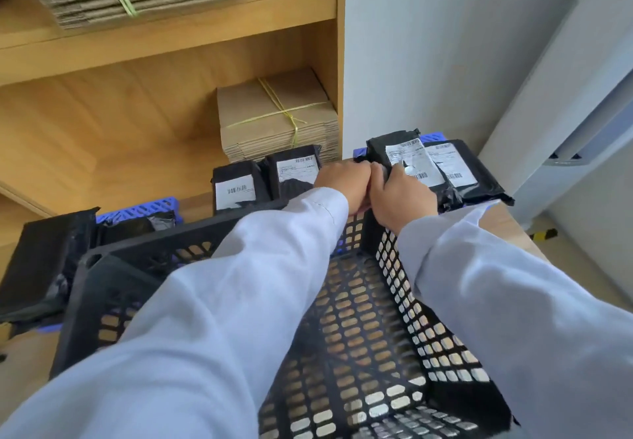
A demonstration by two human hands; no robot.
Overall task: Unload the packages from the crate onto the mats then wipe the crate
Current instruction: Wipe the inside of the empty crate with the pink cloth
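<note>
Black lattice crate (363,318) empty, long axis running away from viewer. Left hand (342,185) and right hand (399,195) both closed on black labelled package (407,161) lying on blue mat (432,137) past crate's far-right corner.

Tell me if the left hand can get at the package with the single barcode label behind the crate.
Probably yes. The left hand sits just right of that package, past the crate rim, and nothing lies between them.
</note>
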